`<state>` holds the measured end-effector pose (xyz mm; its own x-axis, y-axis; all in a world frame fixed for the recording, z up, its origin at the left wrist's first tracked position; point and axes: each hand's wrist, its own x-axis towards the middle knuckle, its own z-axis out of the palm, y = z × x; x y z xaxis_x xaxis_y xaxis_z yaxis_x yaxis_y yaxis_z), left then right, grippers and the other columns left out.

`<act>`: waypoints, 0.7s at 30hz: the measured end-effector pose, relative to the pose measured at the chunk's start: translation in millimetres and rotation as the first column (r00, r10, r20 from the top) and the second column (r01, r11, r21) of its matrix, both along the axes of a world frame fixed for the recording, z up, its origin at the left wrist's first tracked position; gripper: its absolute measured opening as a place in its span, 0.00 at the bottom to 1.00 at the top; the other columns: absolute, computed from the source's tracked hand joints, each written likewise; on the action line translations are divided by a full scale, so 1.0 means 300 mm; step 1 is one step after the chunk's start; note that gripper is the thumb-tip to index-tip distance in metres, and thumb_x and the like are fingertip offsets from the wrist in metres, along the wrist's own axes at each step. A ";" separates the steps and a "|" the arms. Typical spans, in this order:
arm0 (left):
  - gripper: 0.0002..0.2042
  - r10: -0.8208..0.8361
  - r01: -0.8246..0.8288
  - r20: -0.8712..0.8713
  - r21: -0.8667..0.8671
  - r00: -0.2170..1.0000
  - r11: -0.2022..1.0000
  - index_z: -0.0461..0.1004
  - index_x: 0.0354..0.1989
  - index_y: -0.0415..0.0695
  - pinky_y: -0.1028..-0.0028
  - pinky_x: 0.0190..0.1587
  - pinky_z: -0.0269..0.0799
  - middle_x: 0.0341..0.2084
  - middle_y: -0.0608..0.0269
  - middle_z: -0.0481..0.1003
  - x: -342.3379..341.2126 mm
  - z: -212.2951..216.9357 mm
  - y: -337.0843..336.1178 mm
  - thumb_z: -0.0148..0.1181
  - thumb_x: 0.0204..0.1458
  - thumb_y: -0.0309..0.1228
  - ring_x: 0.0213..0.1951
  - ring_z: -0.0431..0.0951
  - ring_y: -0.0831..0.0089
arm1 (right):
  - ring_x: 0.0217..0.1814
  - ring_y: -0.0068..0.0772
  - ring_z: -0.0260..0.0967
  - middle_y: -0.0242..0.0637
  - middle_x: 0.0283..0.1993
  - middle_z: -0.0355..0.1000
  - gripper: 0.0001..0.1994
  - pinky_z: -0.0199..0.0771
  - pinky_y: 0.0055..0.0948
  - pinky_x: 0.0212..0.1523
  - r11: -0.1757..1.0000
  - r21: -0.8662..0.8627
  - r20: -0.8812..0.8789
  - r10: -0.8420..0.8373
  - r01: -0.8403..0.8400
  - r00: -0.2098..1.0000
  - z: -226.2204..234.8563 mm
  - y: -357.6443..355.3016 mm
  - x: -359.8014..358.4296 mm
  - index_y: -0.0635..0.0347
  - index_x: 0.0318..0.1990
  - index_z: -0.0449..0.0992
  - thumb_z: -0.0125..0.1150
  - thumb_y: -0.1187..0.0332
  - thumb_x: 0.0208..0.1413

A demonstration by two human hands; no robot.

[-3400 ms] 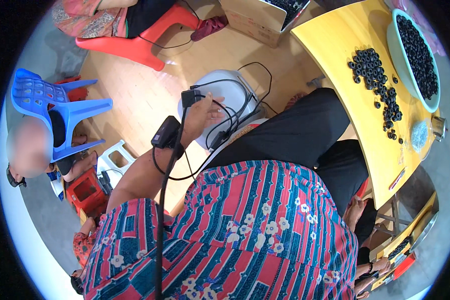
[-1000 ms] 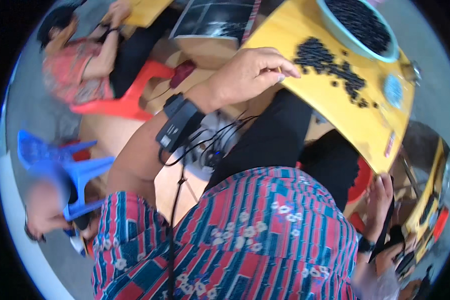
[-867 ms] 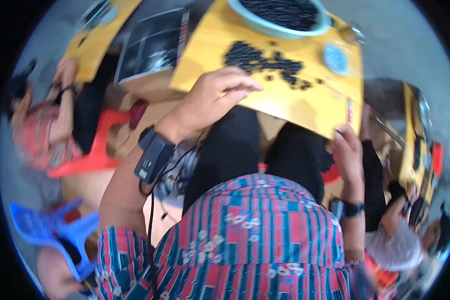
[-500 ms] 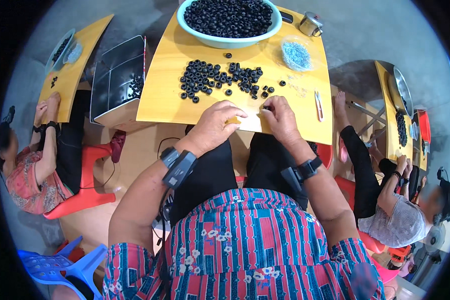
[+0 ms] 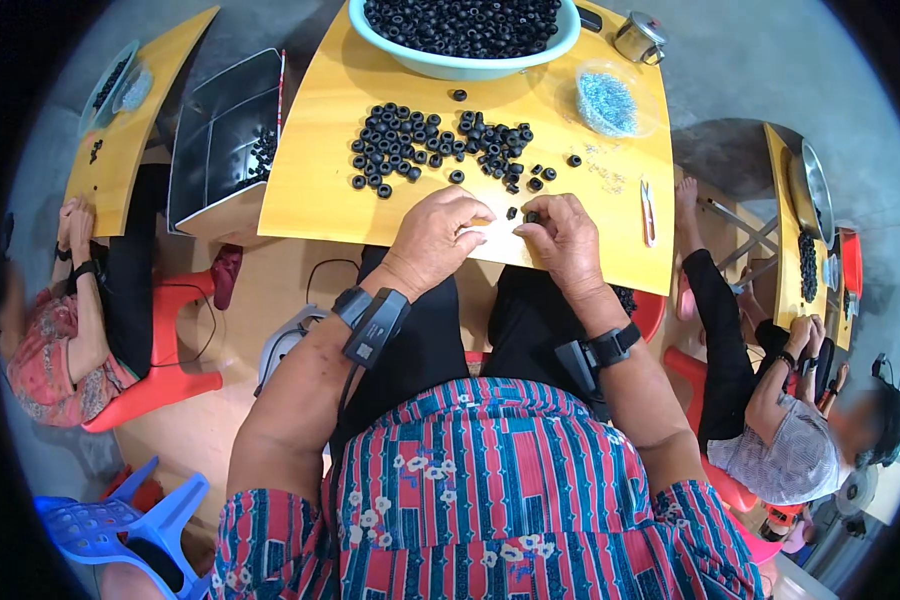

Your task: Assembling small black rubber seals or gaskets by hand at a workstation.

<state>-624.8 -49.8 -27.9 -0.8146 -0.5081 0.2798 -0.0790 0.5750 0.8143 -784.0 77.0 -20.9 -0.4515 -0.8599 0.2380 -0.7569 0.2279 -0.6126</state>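
Note:
My right hand (image 5: 568, 240) is closed, thumb and forefinger pinching a small black ring-shaped piece (image 5: 532, 217) over the table's near edge. Across from it, my left hand (image 5: 440, 238) is curved, with a gap between thumb and fingers and nothing visible in it. A small black piece (image 5: 511, 213) lies between the two hands. Just beyond them spreads a loose group of black ring-shaped pieces (image 5: 390, 145) on the yellow table (image 5: 310, 190). Some are upright with their holes showing, others lie on their sides.
A light-green basin (image 5: 465, 68) heaped with black pieces stands at the far edge. To its right are a clear tub (image 5: 607, 103) of bluish bits, a metal cup (image 5: 639, 40) and thread snips (image 5: 648, 213). A black-lined box (image 5: 225, 145) adjoins the left side. Other people work at side tables.
A small black piece now shows on the table between my hands. My left thumb and fingers remain apart. The view has shifted slightly; my right hand keeps its pinch.

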 end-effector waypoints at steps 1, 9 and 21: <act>0.09 0.002 -0.002 0.002 0.000 1.000 1.000 0.76 0.32 0.42 0.76 0.31 0.70 0.28 0.62 0.72 0.000 0.002 0.001 0.62 0.39 0.21 0.27 0.73 0.72 | 0.35 0.45 0.69 0.41 0.32 0.69 0.13 0.71 0.36 0.36 1.000 0.011 0.019 -0.020 0.020 1.000 0.001 0.001 0.001 0.57 0.33 0.74 0.68 0.67 0.38; 0.09 0.050 -0.052 0.026 0.096 0.998 0.994 0.76 0.32 0.42 0.72 0.34 0.72 0.29 0.60 0.73 -0.004 0.021 0.014 0.62 0.39 0.22 0.30 0.75 0.65 | 0.35 0.38 0.71 0.39 0.32 0.71 0.14 0.73 0.32 0.36 0.999 -0.041 0.105 0.004 0.001 0.994 -0.009 0.013 0.000 0.58 0.35 0.75 0.69 0.72 0.38; 0.08 0.058 -0.003 -0.127 0.395 0.990 0.918 0.77 0.35 0.39 0.77 0.40 0.71 0.32 0.63 0.74 0.017 0.028 0.081 0.62 0.45 0.22 0.35 0.75 0.76 | 0.32 0.18 0.67 0.29 0.34 0.69 0.15 0.71 0.18 0.33 0.981 -0.188 0.881 0.147 0.047 0.449 0.030 0.061 0.041 0.63 0.45 0.70 0.59 0.83 0.47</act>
